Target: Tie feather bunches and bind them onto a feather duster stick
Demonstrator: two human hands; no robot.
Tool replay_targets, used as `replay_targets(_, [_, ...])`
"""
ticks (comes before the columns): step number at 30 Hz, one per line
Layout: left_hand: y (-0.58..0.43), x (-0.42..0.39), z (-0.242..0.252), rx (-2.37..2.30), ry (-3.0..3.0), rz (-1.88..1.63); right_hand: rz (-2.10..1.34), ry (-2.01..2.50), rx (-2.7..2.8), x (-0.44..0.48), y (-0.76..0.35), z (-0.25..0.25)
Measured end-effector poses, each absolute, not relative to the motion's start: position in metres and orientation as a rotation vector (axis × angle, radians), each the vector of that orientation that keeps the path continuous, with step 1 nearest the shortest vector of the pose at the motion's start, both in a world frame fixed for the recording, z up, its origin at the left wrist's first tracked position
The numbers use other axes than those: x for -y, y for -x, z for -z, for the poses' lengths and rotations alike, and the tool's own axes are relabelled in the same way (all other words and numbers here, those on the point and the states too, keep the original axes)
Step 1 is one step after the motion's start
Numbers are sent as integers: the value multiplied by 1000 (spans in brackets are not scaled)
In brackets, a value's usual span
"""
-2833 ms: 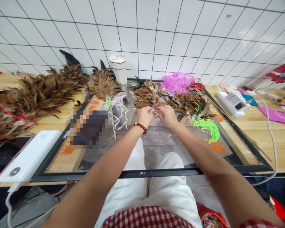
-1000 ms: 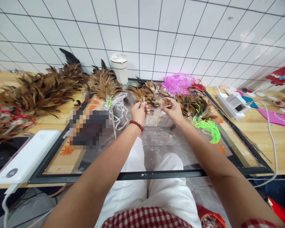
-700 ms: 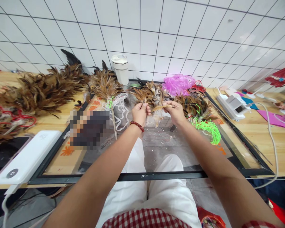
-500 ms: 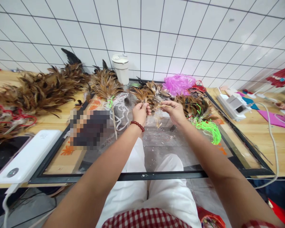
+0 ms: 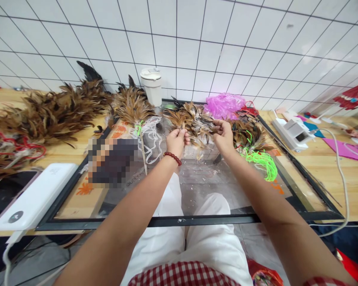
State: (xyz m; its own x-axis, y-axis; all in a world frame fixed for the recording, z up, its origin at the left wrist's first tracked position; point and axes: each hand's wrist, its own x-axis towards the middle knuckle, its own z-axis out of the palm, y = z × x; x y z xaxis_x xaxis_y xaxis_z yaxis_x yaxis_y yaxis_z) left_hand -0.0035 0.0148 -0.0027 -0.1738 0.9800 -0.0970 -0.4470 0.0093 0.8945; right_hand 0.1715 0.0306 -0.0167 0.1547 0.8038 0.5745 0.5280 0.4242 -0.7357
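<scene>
My left hand (image 5: pixel 177 142), with a dark red bead bracelet (image 5: pixel 172 158) at the wrist, is closed in a pinch at the front left of a loose pile of brown feathers (image 5: pixel 193 117). Whatever lies between its fingers is too small to make out. At the pile's right side is my right hand (image 5: pixel 224 139), its fingers curled and the tips closed on feathers there. Pale fluffy feathers (image 5: pixel 199 143) hang between the two hands. Right of my right hand lies a bunch of dark brown feathers (image 5: pixel 247 133) with bright green string (image 5: pixel 265 163) at its front.
A black-framed glass panel (image 5: pixel 167 221) spans the table. On it stand a white lidded cup (image 5: pixel 152 87), a feather bunch (image 5: pixel 133 103), white cord (image 5: pixel 153 139) and pink plastic (image 5: pixel 225 105). A large feather heap (image 5: pixel 53 111), a power bank (image 5: pixel 37 194) and a white device (image 5: pixel 295 129) flank it.
My right hand has moved up and slightly right, away from my left hand, into the feather pile. The tan feather at its fingertips no longer shows there. My left hand has stayed put.
</scene>
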Motion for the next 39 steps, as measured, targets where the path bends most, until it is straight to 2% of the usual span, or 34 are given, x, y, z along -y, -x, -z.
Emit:
replay_targets(4, [3,-14,3,-1029,-733,-1481,-317,1315,1607,-26,-167,18])
replay_targets(8, [2,-13,3,-1035,-768,-1469,-141,1496,1859,-19,-158,24])
replay_targets(10, [2,-13,3,-1035,-781,-1462,-172,1462,1856,-18,-156,24])
replay_targets(17, [2,-14,4,-1057,-784,-1501,-1015,1009,1184,-28,-156,16])
replay_targets(23, [3,-16,5,-1085,-799,-1512,-1219,892,1169,-21,-154,7])
replay_targets(26, [3,-17,7,-1093,-798,-1523,-1142,900,1251,-24,-154,11])
replay_targets(31, [3,-17,7,-1092,-789,-1530,-731,1103,1265,-31,-157,23])
replay_targets(39, [2,-16,6,-1079,-788,-1524,-314,1201,1814,-15,-151,13])
